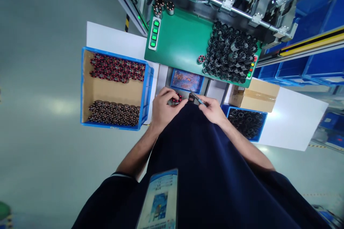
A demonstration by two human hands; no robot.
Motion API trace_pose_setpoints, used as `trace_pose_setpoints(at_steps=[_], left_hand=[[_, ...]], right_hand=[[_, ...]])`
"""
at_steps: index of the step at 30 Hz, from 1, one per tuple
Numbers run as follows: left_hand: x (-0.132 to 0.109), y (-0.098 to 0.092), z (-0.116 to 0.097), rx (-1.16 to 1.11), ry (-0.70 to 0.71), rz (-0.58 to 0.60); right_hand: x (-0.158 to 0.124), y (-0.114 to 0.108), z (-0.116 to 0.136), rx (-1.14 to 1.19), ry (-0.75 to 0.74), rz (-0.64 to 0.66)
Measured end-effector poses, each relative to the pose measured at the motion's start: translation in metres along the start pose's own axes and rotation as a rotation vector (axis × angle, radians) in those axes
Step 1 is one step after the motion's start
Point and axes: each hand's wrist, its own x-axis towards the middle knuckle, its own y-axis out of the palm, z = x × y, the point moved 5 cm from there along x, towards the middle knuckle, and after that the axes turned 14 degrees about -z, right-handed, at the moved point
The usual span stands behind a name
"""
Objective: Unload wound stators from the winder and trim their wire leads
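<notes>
My left hand (pixel 163 105) is curled around a small round wound coil part (pixel 176 98) with red windings, held just in front of my body. My right hand (pixel 212 109) grips a slim hand tool (pixel 197 97) whose tip points left toward the coil part. Both hands sit over a gap below the green work mat (pixel 177 39). A single red coil part (pixel 201 59) lies on the mat beside a heap of dark round parts (pixel 231 55).
A blue crate (pixel 84 89) at my left holds two rows of coil parts. A small blue bin (pixel 186 79) lies beyond my hands, a blue bin of dark parts (pixel 247 121) and a cardboard box (pixel 258 94) at my right. Machinery stands behind the mat.
</notes>
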Motion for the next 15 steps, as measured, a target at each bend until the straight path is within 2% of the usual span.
trace_pose_setpoints(at_steps=[3, 6, 9, 12, 15], left_hand=[[-0.006, 0.002, 0.029, -0.248, -0.369, 0.086], [-0.004, 0.006, 0.023, -0.565, -0.622, 0.157], [0.010, 0.011, 0.000, -0.738, -0.684, 0.160], [0.026, 0.018, -0.026, -0.838, -0.667, 0.172], [0.036, 0.022, -0.051, -0.922, -0.630, 0.200]], right_hand=[[0.008, -0.001, -0.002, -0.085, -0.090, -0.053], [0.004, -0.016, 0.017, -0.182, -0.288, -0.104], [-0.006, -0.036, 0.044, -0.298, -0.451, -0.233], [-0.017, -0.050, 0.076, -0.328, -0.644, -0.368], [-0.027, -0.060, 0.102, -0.309, -0.795, -0.447]])
